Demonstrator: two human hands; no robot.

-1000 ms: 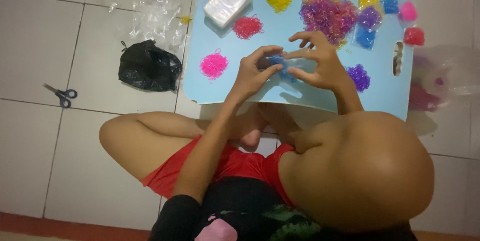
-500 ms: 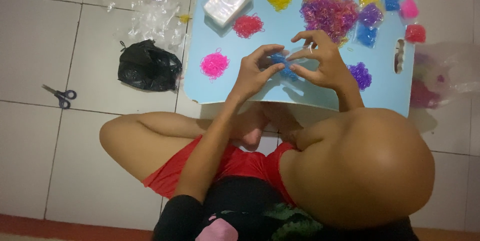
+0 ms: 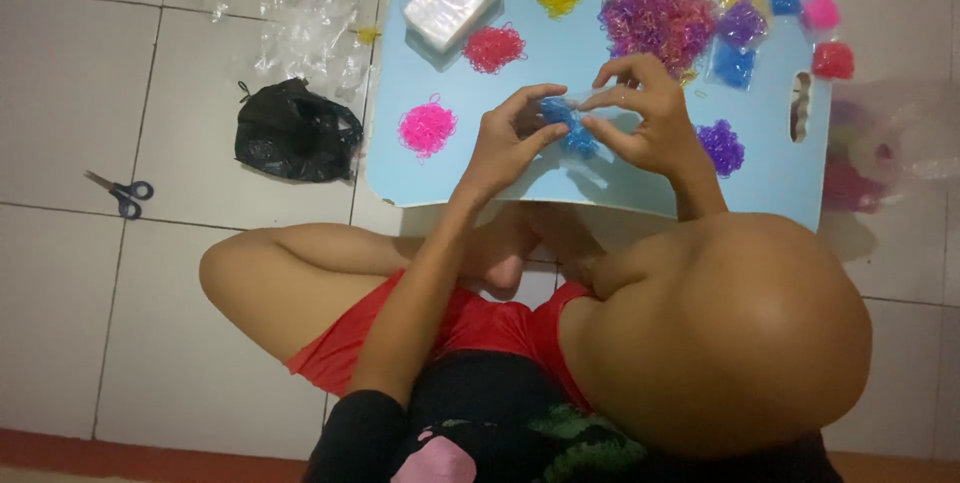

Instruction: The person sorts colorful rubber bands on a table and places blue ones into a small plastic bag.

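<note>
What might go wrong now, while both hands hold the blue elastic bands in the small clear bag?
1. The blue bands may spill from the clear bag pinched between left hand and right hand.
2. Spilled bands may mix with the purple pile close beside the right hand.
3. The pink pile lies near the board's edge and may slip off.

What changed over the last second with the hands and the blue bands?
Almost nothing: both the left hand and the right hand still pinch the blue bands over the light blue board. The pink pile and scissors stayed put.
</note>
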